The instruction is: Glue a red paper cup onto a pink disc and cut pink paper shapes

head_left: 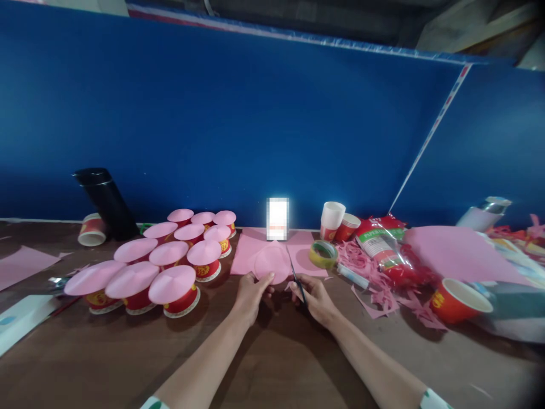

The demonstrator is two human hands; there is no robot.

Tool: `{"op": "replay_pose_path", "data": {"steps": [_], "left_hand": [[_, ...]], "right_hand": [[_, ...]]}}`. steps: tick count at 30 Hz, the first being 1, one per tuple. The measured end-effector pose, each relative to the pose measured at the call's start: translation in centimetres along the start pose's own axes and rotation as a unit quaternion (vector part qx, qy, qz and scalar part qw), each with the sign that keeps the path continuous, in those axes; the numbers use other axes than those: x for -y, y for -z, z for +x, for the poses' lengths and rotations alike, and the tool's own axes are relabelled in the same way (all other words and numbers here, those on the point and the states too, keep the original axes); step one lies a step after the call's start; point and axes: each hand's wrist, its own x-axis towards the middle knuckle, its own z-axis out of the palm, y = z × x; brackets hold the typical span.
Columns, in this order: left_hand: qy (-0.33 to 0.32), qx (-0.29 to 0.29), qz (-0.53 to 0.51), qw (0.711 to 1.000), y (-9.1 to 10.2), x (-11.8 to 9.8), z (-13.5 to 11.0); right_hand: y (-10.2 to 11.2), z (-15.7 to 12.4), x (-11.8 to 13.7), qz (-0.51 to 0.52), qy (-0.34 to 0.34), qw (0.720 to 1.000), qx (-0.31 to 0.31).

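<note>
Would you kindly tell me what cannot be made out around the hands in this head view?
All in the head view:
1. Handles of the scissors, hidden inside the right hand.
2. Near edge of the pink disc, covered by the left hand.
3. The bright rectangle at the wall, pixelated.
4. Print on the packet, too small and blurred.

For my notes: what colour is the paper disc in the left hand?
Pink. The disc shows best in the head view.
</note>
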Motion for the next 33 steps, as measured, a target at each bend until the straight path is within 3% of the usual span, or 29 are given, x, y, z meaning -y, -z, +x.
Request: {"op": "replay_pose_path", "data": {"steps": [33], "left_hand": [[0.018, -0.027, -0.006, 0.999, -0.04, -0.31, -0.08]], "right_hand": [[-0.11, 0.15, -0.38, -0.012, 0.0, 1.0, -0.002]]}}
